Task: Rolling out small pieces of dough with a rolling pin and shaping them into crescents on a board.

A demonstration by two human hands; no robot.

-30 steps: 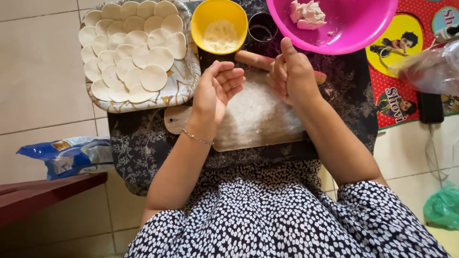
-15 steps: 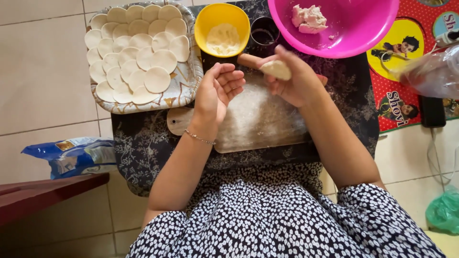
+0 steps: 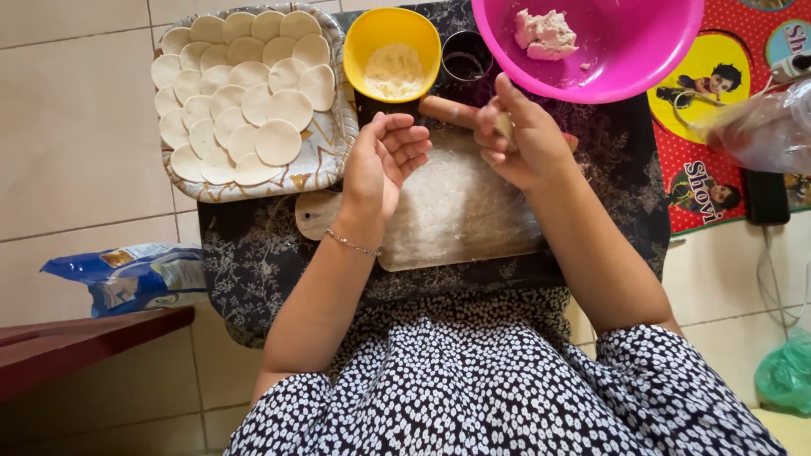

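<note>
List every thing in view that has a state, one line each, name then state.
left hand: open, palm up, empty
right hand: closed on a piece of dough
rolling pin: lying on the board, partly hidden
wooden board: floured, bare
tray: loaded with overlapping dough discs
yellow bowl: part full of flour
pink bowl: holds a dough lump
blue bag: lying on the floor

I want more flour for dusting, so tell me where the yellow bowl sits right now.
In the head view the yellow bowl stands at the top centre, between the tray of dough discs on its left and the pink bowl on its right.
</note>
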